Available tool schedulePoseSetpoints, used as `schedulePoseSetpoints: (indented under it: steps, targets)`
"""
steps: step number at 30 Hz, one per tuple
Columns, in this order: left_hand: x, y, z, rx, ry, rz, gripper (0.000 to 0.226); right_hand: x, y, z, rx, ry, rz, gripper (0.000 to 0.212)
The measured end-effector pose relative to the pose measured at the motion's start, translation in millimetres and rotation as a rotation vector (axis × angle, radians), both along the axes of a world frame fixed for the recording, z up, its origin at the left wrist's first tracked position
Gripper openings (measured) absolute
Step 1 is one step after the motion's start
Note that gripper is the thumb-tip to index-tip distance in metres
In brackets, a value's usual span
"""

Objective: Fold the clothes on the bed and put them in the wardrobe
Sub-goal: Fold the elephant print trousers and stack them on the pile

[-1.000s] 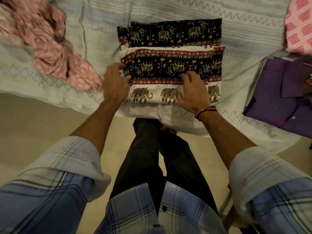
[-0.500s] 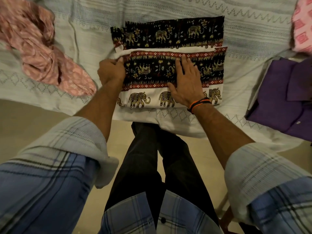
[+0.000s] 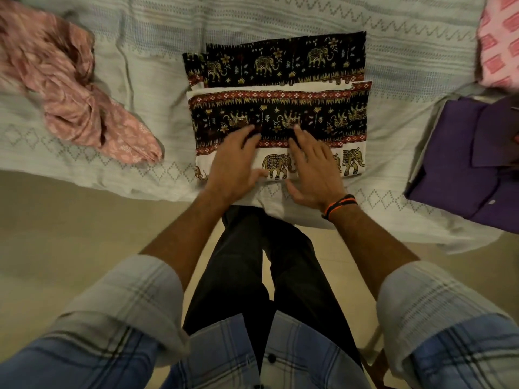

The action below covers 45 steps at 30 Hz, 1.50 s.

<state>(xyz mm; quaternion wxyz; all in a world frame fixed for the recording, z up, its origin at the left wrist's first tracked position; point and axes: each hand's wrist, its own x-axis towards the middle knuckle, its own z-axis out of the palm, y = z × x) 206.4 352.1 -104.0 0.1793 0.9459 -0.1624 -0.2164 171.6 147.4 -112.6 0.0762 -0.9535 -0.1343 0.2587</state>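
Observation:
A black and white cloth printed with elephants [image 3: 280, 108] lies folded flat on the bed [image 3: 280, 18], near its front edge. My left hand [image 3: 233, 161] rests on the cloth's near left part with fingers stretched out. My right hand [image 3: 314, 164], with an orange and black band at the wrist, lies flat beside it on the near middle. Both hands press down on the top fold and hold nothing. A crumpled pink printed garment [image 3: 73, 91] lies unfolded at the left of the bed.
A folded purple shirt [image 3: 466, 161] sits at the bed's right edge, with a pink and white patterned cloth [image 3: 500, 43] behind it. The bed carries a pale grey-green cover with zigzag stitching. Beige floor [image 3: 70, 234] lies below, around my legs.
My left hand left the cloth's left edge and came to the middle, fingers now flat. My right hand slid back toward the near edge. The cloth has stayed in place.

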Motion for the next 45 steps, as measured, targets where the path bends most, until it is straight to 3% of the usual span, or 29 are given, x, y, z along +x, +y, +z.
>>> schedulePoseSetpoints:
  steps: [3, 6, 12, 18, 21, 29, 33, 40, 45]
  targets:
    - [-26, 8, -18, 0.206, 0.063, -0.117, 0.097, -14, -9, -7, -0.073, 0.057, 0.005, 0.099]
    - [-30, 14, -23, 0.313, 0.034, -0.122, 0.092, -15, -10, -12, -0.062, 0.055, -0.032, 0.085]
    - [-15, 12, -3, 0.293, 0.09, -0.061, 0.07, -8, -20, -5, 0.023, 0.009, -0.069, 0.074]
    - [-10, 5, 35, 0.268, 0.073, -0.071, 0.047, -5, -31, 23, 0.019, -0.059, -0.093, 0.027]
    - [-23, 4, 53, 0.271, 0.116, -0.021, 0.041, -15, -33, 43, 0.011, -0.033, -0.1, 0.025]
    - [5, 15, 81, 0.051, 0.078, 0.391, 0.046, 31, -39, 72, 0.115, -0.167, -0.21, 0.036]
    - [54, 21, 69, -0.093, 0.073, 0.658, 0.046, 89, -31, 70, 0.108, -0.162, -0.303, 0.049]
    - [105, 28, 30, -0.159, 0.107, 0.903, 0.048, 147, -26, 41, 0.069, -0.152, -0.31, 0.054]
    - [119, 31, 9, -0.165, 0.089, 1.005, 0.045, 155, -22, 22, 0.034, -0.449, -0.254, 0.045]
